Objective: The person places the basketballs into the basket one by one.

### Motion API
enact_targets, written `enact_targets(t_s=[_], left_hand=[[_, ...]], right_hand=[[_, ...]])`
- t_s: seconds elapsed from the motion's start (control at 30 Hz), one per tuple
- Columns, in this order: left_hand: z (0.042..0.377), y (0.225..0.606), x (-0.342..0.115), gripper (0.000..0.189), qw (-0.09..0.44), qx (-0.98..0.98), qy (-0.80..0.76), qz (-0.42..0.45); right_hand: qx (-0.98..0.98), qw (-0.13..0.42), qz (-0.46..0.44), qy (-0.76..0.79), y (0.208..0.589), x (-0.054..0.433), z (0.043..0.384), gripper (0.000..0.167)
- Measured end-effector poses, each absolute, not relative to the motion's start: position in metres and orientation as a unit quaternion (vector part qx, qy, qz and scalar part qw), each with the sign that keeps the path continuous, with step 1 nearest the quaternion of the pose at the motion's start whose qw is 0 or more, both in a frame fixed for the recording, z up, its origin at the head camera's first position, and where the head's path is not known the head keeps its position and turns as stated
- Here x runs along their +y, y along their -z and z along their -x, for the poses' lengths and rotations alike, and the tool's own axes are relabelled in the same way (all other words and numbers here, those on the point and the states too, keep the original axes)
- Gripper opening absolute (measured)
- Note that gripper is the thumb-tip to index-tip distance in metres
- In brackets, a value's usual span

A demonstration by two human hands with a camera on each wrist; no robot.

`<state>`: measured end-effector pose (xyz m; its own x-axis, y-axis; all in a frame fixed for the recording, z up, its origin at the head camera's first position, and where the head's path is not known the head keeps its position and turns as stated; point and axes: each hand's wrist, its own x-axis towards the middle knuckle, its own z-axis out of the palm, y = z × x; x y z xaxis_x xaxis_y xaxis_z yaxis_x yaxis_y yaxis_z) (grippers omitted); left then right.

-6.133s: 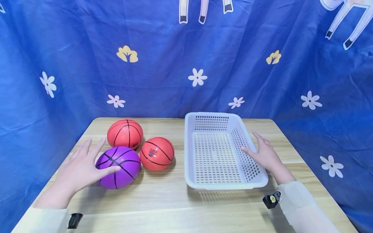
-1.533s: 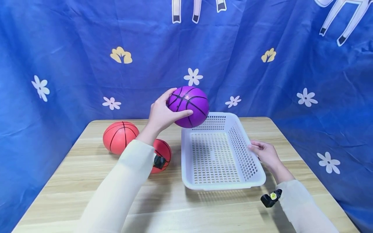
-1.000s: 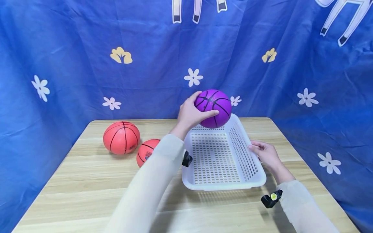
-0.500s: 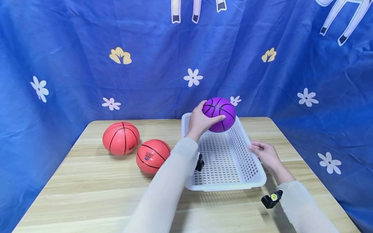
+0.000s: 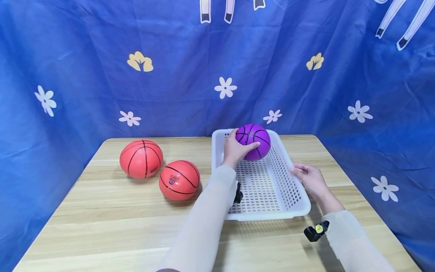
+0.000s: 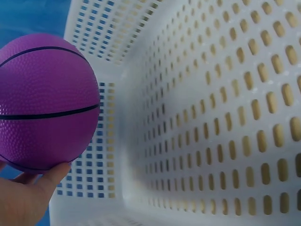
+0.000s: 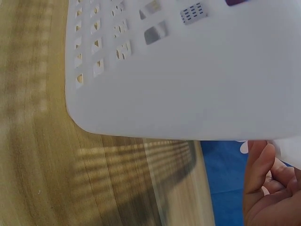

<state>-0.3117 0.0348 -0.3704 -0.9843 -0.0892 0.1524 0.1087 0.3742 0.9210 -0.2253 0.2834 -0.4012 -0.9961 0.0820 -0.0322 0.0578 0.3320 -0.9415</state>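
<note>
My left hand (image 5: 234, 149) grips a small purple basketball (image 5: 253, 133) from its left side, thumb across the front. The ball overlaps the far end of a white perforated plastic basket (image 5: 259, 216) in the head view. In the left wrist view the purple basketball (image 6: 47, 89) hangs beside the basket's slotted wall (image 6: 197, 122), thumb tip (image 6: 59, 172) against its underside. At the basket's right rim, my right hand (image 5: 310, 181) pinches the edge between thumb and curled fingers. The right wrist view shows this hand (image 7: 275, 202) at the rim, its fingertips partly hidden behind the plastic.
Two red basketballs (image 5: 141, 159) (image 5: 179, 180) sit apart on the wooden table (image 5: 112, 223), left of the basket; the nearer one is close to my left forearm. A blue patterned curtain (image 5: 176, 94) stands behind the table and along its sides.
Since the earliest frame, my left hand has lifted the purple basketball off the table and carried it right. Lately it has lowered over the basket. My right hand has taken hold of the rim.
</note>
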Motion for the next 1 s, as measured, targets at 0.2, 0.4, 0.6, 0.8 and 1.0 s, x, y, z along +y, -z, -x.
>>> enact_targets(t_s=[0.2,0.4,0.6,0.8,1.0], left_hand=[[0.316,0.381,0.034,0.089,0.086,-0.833,0.546,0.007],[0.316,0.385,0.039,0.09,0.067,-0.85,0.521,0.03],[0.313,0.388,0.043,0.092,0.048,-0.861,0.505,0.037],[0.309,0.39,0.045,0.096,0.02,-0.868,0.496,0.035],[0.307,0.391,0.046,0.098,0.011,-0.871,0.49,0.03]], right_hand=[[-0.816,0.011,0.042,-0.576,0.402,0.283,0.226,0.046],[-0.814,0.013,0.046,-0.578,0.402,0.283,0.226,0.047],[-0.813,0.017,0.046,-0.58,0.402,0.282,0.225,0.049],[-0.811,0.019,0.044,-0.583,0.401,0.282,0.225,0.049],[-0.809,0.019,0.042,-0.586,0.401,0.282,0.225,0.049]])
